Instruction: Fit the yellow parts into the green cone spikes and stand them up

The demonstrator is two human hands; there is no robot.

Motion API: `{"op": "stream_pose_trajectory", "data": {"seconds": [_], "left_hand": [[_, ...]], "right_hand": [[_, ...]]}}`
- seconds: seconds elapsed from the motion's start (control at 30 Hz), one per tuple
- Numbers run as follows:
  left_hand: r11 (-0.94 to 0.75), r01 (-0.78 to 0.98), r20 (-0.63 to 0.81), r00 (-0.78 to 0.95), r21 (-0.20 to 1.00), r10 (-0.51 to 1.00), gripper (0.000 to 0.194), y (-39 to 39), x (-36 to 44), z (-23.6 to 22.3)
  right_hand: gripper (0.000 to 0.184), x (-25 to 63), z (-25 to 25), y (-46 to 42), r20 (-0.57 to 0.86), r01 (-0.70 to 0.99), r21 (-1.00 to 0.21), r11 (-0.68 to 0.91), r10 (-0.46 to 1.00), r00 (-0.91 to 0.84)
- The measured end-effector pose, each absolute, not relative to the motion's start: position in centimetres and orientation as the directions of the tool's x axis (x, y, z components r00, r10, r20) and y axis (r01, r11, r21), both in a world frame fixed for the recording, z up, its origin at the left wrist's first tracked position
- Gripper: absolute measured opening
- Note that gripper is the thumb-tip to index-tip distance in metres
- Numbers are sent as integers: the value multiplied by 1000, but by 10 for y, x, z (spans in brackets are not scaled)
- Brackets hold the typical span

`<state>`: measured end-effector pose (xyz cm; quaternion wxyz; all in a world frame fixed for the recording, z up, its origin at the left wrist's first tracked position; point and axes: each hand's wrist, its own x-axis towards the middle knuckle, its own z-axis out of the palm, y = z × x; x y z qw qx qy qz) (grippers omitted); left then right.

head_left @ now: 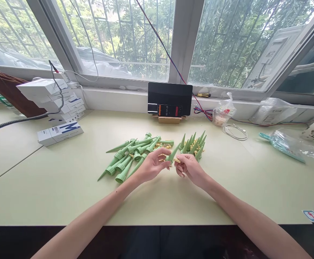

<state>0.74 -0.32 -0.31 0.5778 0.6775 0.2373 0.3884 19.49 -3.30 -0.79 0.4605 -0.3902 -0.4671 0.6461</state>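
My left hand (154, 163) is closed on the base of a green plastic spike (173, 153), whose tip points up and to the right. Between the thumb and fingers of my right hand (190, 166) is a small yellow piece (176, 160), held close against the side of that spike. A loose pile of green spikes (123, 163) with ribbed caps lies left of my hands. Behind my right hand several spikes stand upright in a group (193, 142), with yellow bits among them. More small yellow pieces (160, 145) lie behind my left hand, partly hidden.
At the back a phone (169, 110) showing a timer leans on a black screen (170, 95). White boxes (61, 133) stand at the left. A white cable (235, 132), a plastic-wrapped cup (223, 111) and a teal dustpan (282, 147) are on the right.
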Motion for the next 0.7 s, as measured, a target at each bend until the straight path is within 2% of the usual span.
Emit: {"op": "stream_pose_trajectory", "data": {"seconds": [0.17,0.3,0.5,0.7], "left_hand": [[-219,-81,225,569,972,791,24,-4,9,-4],[-207,-50,202,531,977,823,27,-4,8,-3],[-161,-40,160,477,986,864,28,-3,7,0],[-138,-38,140,473,990,870,29,-5,7,4]], "right_hand": [[41,192,-8,-34,-50,-107,-992,-68,984,-169],[40,191,-9,-35,84,71,-993,90,993,-83],[29,191,-6,-42,319,376,-868,326,944,-81],[24,191,-9,-41,415,488,-773,405,905,-93]]}}
